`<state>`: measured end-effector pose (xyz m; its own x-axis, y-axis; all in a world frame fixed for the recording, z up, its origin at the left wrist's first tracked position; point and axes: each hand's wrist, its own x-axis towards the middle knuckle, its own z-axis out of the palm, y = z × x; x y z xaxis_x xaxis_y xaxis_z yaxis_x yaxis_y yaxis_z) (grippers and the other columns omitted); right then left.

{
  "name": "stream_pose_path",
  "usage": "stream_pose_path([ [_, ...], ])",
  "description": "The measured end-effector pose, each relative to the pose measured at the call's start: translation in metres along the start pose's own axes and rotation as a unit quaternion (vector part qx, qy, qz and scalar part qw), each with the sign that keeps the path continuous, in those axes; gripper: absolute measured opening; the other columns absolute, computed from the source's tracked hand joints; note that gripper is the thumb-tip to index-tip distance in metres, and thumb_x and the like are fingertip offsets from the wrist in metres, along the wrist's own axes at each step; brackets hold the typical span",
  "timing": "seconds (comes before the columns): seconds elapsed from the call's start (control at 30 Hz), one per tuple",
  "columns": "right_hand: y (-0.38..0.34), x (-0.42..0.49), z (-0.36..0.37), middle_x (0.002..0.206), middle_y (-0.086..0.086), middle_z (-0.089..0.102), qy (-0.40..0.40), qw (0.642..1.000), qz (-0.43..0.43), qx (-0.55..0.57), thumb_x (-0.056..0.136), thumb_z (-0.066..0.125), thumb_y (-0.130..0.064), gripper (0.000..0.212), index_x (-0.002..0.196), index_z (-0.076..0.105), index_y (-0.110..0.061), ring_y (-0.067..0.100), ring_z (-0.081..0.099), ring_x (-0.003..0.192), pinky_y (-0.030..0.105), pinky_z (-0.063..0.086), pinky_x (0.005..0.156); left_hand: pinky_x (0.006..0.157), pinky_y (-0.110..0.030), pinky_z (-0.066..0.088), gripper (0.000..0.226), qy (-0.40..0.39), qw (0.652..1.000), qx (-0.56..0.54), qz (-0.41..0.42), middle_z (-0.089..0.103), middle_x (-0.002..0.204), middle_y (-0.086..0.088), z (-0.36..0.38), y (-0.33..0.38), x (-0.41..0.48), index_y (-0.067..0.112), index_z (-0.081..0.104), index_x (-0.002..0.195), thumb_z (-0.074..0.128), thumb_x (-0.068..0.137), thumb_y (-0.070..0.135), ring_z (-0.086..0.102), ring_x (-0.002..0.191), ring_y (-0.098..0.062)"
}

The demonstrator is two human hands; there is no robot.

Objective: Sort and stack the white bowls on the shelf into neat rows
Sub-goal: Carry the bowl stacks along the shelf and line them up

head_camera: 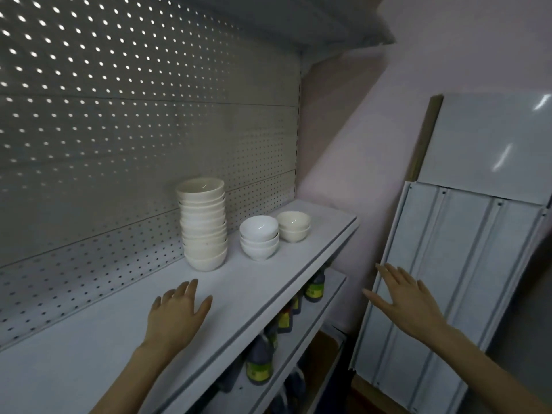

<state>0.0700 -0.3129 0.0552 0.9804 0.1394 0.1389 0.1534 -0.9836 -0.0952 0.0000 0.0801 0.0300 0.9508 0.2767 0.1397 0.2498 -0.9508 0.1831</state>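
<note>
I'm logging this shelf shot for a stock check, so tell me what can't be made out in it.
Head view only.
- Tall stack: exact bowl count; nested rims blur together.
- Bottles: tops hidden behind the shelf; labels too blurred to read.
- Left hand: touching the shelf or hovering, cannot tell.
- Shelf's left end: cut off by the frame edge.
</note>
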Motion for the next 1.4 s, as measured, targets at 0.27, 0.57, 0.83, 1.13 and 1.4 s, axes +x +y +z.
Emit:
stream_pose_path([
  [0.27, -0.02, 0.069, 0.032, 0.156, -0.002, 0.016, -0.016, 0.994, -0.068, 0.088, 0.057, -0.012, -0.091, 0.117, 0.149, 0.007, -0.022, 0.016, 0.019, 0.141, 0.033, 0.013, 0.115, 0.103, -0.031, 0.035, 0.059, -0.004, 0.998, -0.057, 0.0, 0.039, 0.15, 0.0, 0.014, 0.037, 0.045, 0.018, 0.026, 0.148, 0.029, 0.099, 0.05, 0.042, 0.131, -0.02],
  [0.57, -0.076, 0.183, 0.058, 0.158, 0.001, 0.011, -0.068, 0.97, -0.138, 0.188, 0.084, 0.037, -0.068, 0.086, 0.15, 0.007, -0.021, 0.015, 0.018, 0.142, 0.03, 0.015, 0.115, 0.11, -0.032, 0.028, 0.071, -0.042, 0.984, -0.171, 0.027, 0.02, 0.158, -0.003, 0.047, 0.054, 0.147, 0.015, 0.012, 0.153, 0.037, 0.097, 0.051, 0.028, 0.142, -0.02],
  [0.83, -0.117, 0.245, 0.092, 0.154, -0.013, 0.006, -0.127, 0.916, -0.175, 0.337, 0.084, 0.054, -0.052, 0.084, 0.144, -0.003, -0.034, 0.008, 0.015, 0.141, 0.022, 0.014, 0.111, 0.11, -0.023, 0.028, 0.102, -0.074, 0.948, -0.308, 0.032, 0.023, 0.156, -0.001, 0.088, 0.066, 0.216, 0.015, 0.005, 0.151, 0.073, 0.08, 0.041, 0.031, 0.14, -0.02],
  [1.13, -0.136, 0.299, 0.126, 0.147, -0.028, 0.024, -0.177, 0.815, -0.234, 0.5, 0.071, 0.075, -0.047, 0.093, 0.136, 0.011, -0.055, 0.002, 0.029, 0.137, 0.031, 0.032, 0.112, 0.106, -0.03, 0.042, 0.105, -0.049, 0.865, -0.5, 0.0, 0.034, 0.144, 0.013, 0.109, 0.075, 0.249, 0.035, 0.015, 0.139, 0.087, 0.064, 0.016, 0.043, 0.128, -0.004],
  [1.4, -0.133, 0.338, 0.146, 0.151, -0.008, 0.023, -0.199, 0.775, -0.306, 0.516, 0.056, 0.086, -0.047, 0.114, 0.143, 0.013, -0.037, 0.006, 0.03, 0.137, 0.036, 0.04, 0.107, 0.09, -0.009, 0.043, 0.108, -0.057, 0.854, -0.517, -0.019, 0.036, 0.142, 0.018, 0.109, 0.079, 0.257, 0.034, 0.024, 0.139, 0.09, 0.058, 0.006, 0.041, 0.123, 0.013],
])
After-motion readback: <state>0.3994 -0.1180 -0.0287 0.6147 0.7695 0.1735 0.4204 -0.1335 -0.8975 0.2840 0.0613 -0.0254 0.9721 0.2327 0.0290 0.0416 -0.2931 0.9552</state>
